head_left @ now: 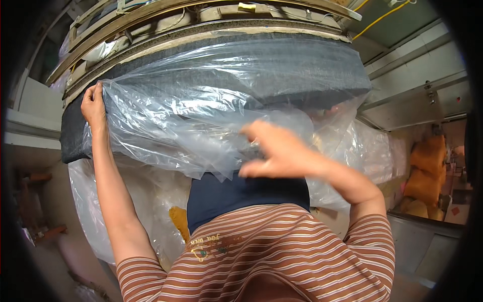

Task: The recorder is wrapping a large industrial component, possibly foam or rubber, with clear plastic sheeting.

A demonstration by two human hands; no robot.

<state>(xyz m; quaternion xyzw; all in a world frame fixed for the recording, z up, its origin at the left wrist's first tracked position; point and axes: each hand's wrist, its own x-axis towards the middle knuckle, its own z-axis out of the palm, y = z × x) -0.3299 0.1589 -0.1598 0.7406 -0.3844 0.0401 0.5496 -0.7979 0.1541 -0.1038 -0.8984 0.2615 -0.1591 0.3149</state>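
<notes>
A large sheet of clear plastic film (201,100) lies in folds over a long dark grey padded piece (312,63) in front of me. At the far left, my left hand (94,104) pinches a gathered edge of the film, and creases fan out from its fingertips to the right. My right hand (274,151) is over the middle of the film near my waist, thumb and fingers apart. It is blurred by motion, and nothing shows between its fingers. The near edge of the film hangs loosely by my dark blue waistband.
Wooden rails (166,20) run along the far side of the padded piece. More clear plastic (352,151) hangs at the right and lower left. A metal frame (402,95) stands on the right, with orange-brown cushion-like pieces (427,171) beyond. A yellow cable (382,19) crosses the upper right.
</notes>
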